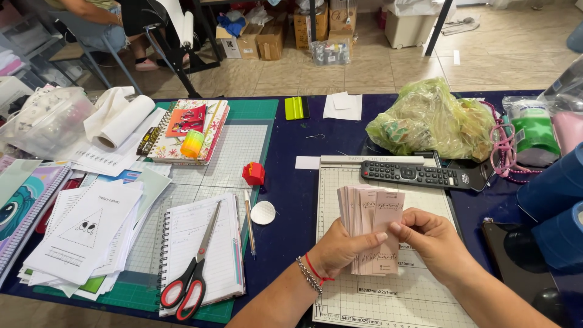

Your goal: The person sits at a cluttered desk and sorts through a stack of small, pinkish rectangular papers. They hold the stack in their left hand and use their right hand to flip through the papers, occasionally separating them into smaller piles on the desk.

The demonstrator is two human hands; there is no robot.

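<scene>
Hands (388,243) around pink card stack (371,225), remote (422,175) and scissors (191,273) nearby.

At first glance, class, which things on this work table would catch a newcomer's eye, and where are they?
Front and centre, the left hand and right hand hold a stack of pale pink cards over a gridded paper cutter. Red-handled scissors lie on a spiral notebook to the left. A black remote control rests at the cutter's top edge, before a crumpled yellow-green plastic bag.
</scene>
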